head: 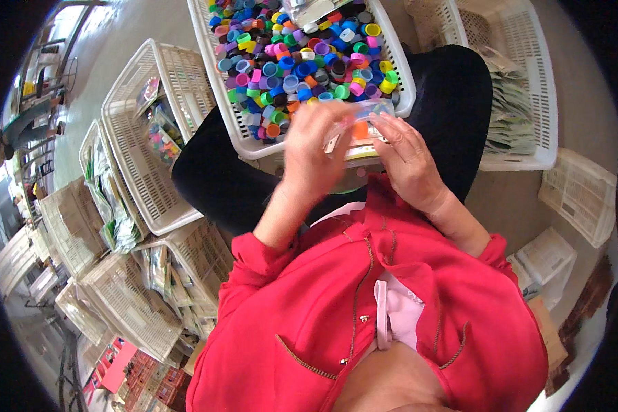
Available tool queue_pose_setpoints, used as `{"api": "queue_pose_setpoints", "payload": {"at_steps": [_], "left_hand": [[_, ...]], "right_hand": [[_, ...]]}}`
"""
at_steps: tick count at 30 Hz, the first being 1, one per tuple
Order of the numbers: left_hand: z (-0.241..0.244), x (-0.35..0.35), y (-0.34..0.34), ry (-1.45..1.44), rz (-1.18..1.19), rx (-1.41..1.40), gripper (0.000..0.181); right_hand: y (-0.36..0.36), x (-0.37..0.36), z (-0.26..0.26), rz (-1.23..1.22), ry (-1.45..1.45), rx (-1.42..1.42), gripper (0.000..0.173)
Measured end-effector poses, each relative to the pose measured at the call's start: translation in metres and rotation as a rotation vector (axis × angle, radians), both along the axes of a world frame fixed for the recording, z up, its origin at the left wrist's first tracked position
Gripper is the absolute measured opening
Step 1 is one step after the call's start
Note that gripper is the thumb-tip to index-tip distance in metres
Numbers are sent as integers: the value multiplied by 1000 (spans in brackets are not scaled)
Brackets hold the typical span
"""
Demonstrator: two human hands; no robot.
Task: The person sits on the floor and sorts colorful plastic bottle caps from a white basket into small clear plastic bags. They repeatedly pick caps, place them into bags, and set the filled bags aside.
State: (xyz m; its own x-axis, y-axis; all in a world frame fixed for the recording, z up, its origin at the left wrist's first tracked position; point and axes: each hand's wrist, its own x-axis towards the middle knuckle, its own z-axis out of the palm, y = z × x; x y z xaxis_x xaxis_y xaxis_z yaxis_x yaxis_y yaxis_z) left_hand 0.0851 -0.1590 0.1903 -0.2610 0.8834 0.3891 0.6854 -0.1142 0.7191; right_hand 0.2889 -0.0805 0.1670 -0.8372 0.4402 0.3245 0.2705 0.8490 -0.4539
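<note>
My left hand (314,149) and my right hand (409,159) are close together in front of my lap, at the near edge of a white plastic basket (226,118). Between them is a clear plastic bag (373,109), with something orange (360,131) and a pale, flat piece showing behind or inside it. The fingers of my left hand are blurred and partly hidden. My right fingertips touch the bag's right side. Many small colourful plastic caps (291,82) fill the basket. More clear packaging (314,9) lies on the caps at the far end.
At the left, a white basket (149,206) holds filled bags (162,139). Another basket (546,103) with stacked green-and-white packets (510,113) stands at the right. More crates (129,304) stand at lower left, and a translucent crate (579,195) lies at the far right.
</note>
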Motion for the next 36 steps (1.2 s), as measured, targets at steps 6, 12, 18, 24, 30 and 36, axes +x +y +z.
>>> {"api": "queue_pose_setpoints", "payload": {"at_steps": [6, 12, 18, 24, 30, 36], "left_hand": [[-139, -43, 54, 165, -86, -561, 46], [-175, -40, 82, 447, -140, -760, 45], [-166, -71, 96, -363, -77, -552, 24], [-184, -65, 127, -353, -28, -413, 20], [-182, -37, 166, 198, 65, -425, 30], [-184, -38, 186, 370, 106, -531, 27]], "right_hand": [[4, 9, 0, -29, 3, 16, 19], [5, 17, 1, -52, -20, -7, 26], [-5, 31, 1, -41, -93, -5, 23], [-7, 34, 2, -18, -126, -22, 21], [-6, 31, 0, -38, -109, -21, 22], [-4, 28, 0, -40, -116, -24, 23]]}}
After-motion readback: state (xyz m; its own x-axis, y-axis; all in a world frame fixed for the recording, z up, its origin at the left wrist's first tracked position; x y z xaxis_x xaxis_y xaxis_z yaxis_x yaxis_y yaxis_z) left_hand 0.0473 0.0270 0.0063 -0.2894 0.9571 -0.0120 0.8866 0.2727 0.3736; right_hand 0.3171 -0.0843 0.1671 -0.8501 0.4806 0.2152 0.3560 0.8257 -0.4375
